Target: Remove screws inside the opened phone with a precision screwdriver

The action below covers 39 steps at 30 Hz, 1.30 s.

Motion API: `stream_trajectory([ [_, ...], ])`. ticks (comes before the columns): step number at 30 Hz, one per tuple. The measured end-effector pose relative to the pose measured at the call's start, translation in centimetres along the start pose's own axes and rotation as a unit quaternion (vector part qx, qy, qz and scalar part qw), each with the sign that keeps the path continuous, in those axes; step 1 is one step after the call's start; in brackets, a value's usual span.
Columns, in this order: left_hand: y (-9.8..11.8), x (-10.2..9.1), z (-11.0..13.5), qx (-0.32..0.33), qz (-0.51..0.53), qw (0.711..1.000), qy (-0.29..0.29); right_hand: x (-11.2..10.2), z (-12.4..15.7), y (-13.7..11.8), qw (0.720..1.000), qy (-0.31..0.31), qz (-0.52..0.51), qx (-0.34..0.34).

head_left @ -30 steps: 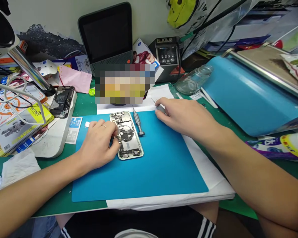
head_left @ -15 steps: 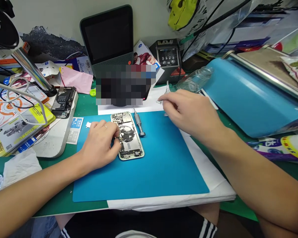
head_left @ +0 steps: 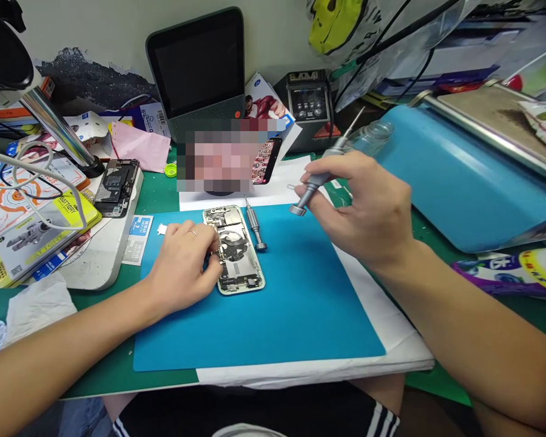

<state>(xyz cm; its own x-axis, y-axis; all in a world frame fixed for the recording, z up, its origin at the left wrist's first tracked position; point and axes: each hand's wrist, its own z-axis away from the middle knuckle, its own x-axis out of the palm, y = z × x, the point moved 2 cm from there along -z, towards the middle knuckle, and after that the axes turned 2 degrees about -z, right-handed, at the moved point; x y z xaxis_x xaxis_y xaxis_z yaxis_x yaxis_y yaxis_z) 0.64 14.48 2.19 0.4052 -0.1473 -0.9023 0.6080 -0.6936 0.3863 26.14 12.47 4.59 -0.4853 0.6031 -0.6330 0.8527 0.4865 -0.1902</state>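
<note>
An opened phone (head_left: 235,249) with its insides bare lies on the blue mat (head_left: 277,303). My left hand (head_left: 182,267) rests on the phone's left edge, fingers curled and pressed against it. My right hand (head_left: 364,209) is raised above the mat's far right corner, closed on a grey precision screwdriver (head_left: 321,176) whose tip points up and to the right. A second grey screwdriver (head_left: 255,223) lies on the mat just right of the phone.
A dark screen device (head_left: 195,67) stands at the back. Another opened phone (head_left: 113,187) lies on a white pad at left. A glass jar (head_left: 368,138), a grey control box (head_left: 309,103), a big blue machine (head_left: 459,176) and packaging surround the mat.
My right hand lifted a grey screwdriver off the white paper behind the mat and now holds it in the air. My left hand stayed on the phone.
</note>
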Motion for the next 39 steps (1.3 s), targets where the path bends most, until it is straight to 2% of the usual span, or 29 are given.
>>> stream_trajectory([
  [4, 0.0, 0.0, 0.0, -0.002, 0.000, 1.000, -0.003, -0.1, 0.7, -0.1, 0.999, 0.013, -0.027, -0.010],
  [6, 0.0, 0.0, -0.1, -0.001, 0.001, 1.000, -0.003, -0.3, 1.0, -0.5, 0.997, 0.039, -0.042, -0.051],
  [8, 0.0, 0.0, -0.1, 0.002, 0.000, 1.000, 0.000, -0.5, 1.0, -0.8, 0.997, 0.033, -0.022, -0.069],
  [12, -0.1, 0.2, 0.0, 0.006, -0.002, 1.000, 0.006, -0.6, 0.8, -1.3, 0.988, 0.088, -0.014, -0.126],
  [17, -0.1, 0.2, 0.2, 0.009, -0.002, 1.000, 0.009, 0.1, 0.6, -1.4, 0.986, 0.045, -0.050, -0.154],
  [27, -0.1, 0.3, 0.0, 0.009, -0.008, 1.000, 0.007, 0.9, 1.5, -0.7, 0.988, 0.048, -0.114, -0.091],
  [30, -0.1, 0.3, 0.1, 0.007, -0.012, 1.000, 0.002, 0.8, 1.3, -1.0, 0.979, 0.055, -0.144, -0.135],
  [34, -0.1, 0.4, 0.1, 0.007, -0.014, 1.000, 0.000, 0.7, 0.8, -2.0, 0.969, 0.017, -0.157, -0.192],
  [39, -0.1, 0.5, 0.1, 0.006, -0.013, 1.000, -0.003, 0.8, 0.8, -3.7, 0.958, 0.005, -0.158, -0.239],
])
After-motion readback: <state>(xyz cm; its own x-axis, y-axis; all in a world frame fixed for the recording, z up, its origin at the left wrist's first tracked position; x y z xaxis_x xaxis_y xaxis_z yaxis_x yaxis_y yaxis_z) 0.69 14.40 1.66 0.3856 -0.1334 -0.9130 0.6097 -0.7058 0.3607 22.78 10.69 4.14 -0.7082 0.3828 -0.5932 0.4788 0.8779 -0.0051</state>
